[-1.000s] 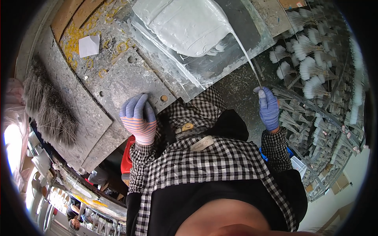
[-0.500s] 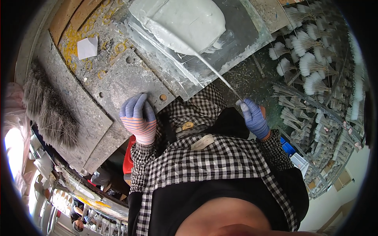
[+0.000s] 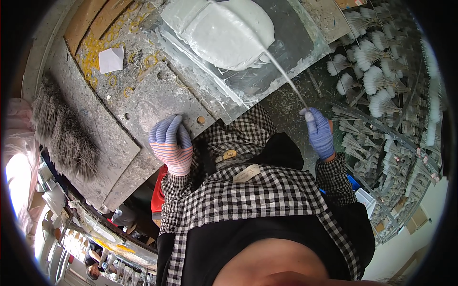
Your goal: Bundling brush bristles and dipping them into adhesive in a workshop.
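My right hand (image 3: 318, 133), in a blue glove, is closed round the near end of a long thin rod (image 3: 288, 78). The rod slants far and left, its far part white-coated over a thick mound of white paste (image 3: 224, 35). That paste lies on a smeared grey slab (image 3: 238, 95). By the table's near edge is my left hand (image 3: 171, 145), in a glove striped blue, white and orange. Its fingers are curled down and together; whatever they may hold is hidden beneath them.
Left lie bundles of dark bristles (image 3: 67, 133) on the grey work table (image 3: 157, 102). A white paper square (image 3: 111, 60) sits among scattered yellow rings (image 3: 90, 59). Racks of white-bristled brushes (image 3: 379, 76) stand right. Another person (image 3: 93, 262) is far off at lower left.
My right hand has moved right and slightly away from me, shifting the rod across the white paste. My left hand keeps its curled pose at the table edge.
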`<state>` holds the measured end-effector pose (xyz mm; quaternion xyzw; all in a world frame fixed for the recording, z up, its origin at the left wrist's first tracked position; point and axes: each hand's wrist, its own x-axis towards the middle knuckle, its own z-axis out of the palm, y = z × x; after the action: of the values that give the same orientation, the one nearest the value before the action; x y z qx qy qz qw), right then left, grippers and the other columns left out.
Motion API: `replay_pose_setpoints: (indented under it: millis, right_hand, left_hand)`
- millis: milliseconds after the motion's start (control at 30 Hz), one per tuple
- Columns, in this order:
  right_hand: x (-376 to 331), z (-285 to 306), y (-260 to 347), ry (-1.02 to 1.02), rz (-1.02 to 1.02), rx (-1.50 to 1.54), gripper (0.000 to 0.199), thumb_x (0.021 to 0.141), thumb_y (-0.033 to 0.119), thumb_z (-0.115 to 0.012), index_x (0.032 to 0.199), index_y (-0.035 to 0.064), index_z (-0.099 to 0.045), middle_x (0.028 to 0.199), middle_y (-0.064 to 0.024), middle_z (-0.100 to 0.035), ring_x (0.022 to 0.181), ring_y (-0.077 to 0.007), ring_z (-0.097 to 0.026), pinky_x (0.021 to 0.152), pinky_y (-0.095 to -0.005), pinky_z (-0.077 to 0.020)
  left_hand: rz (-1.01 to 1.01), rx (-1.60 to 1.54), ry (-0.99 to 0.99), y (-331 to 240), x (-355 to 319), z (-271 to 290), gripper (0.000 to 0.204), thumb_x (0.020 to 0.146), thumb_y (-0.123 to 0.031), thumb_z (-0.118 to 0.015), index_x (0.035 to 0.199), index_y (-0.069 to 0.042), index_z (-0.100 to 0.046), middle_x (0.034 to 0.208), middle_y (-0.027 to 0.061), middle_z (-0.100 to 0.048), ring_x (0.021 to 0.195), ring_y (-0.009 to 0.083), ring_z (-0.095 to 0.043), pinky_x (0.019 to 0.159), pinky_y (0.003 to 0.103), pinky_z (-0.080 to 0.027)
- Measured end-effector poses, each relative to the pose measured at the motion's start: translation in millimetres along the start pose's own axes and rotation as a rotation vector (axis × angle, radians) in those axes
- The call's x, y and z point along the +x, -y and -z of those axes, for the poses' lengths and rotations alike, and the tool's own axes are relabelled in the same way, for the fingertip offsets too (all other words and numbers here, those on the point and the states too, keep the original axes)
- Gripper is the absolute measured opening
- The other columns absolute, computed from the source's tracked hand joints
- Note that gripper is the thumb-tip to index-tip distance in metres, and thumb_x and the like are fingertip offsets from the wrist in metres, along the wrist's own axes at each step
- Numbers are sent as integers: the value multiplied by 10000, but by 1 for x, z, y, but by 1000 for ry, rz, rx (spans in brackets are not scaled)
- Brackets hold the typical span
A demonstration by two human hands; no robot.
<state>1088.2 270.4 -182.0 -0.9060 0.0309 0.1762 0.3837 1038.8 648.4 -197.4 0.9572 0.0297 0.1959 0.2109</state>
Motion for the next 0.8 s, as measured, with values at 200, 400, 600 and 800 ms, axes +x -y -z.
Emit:
replay_pose_setpoints:
  millis: [200, 400, 600, 800]
  right_hand:
    - [14, 14, -19, -89, -4, -35, 283, 1048, 264, -529, 1053, 37, -698, 814, -19, -668, 626, -65, -454, 611, -269, -418]
    - [9, 15, -4, -83, -7, 5, 277, 1043, 240, -542, 1041, 15, -705, 748, -56, -663, 620, -122, -559, 609, -307, -468]
    - [1, 6, -11, 17, -7, -5, 288, 1048, 260, -534, 1065, 23, -697, 833, -41, -689, 690, -100, -553, 675, -277, -468]
    - [10, 11, -9, -42, 16, -13, 276, 1048, 247, -535, 1059, 22, -695, 825, -43, -691, 647, -85, -522, 637, -273, -457]
  left_hand:
    - [5, -9, 13, 0, 0, 0, 229, 794, 3, -671, 1006, -80, -699, 971, 79, -685, 889, 283, -643, 818, 397, -505]
    - [1, 5, 13, 0, 0, 1, 240, 791, 0, -675, 1014, -86, -697, 975, 80, -679, 886, 286, -638, 822, 397, -502]
    - [3, -18, 12, 0, 1, 0, 235, 790, 4, -676, 1004, -90, -699, 976, 80, -680, 886, 285, -638, 822, 396, -503]
    - [2, -3, 11, -1, 0, 1, 239, 783, 4, -679, 1002, -90, -700, 982, 81, -685, 892, 283, -638, 823, 396, -502]
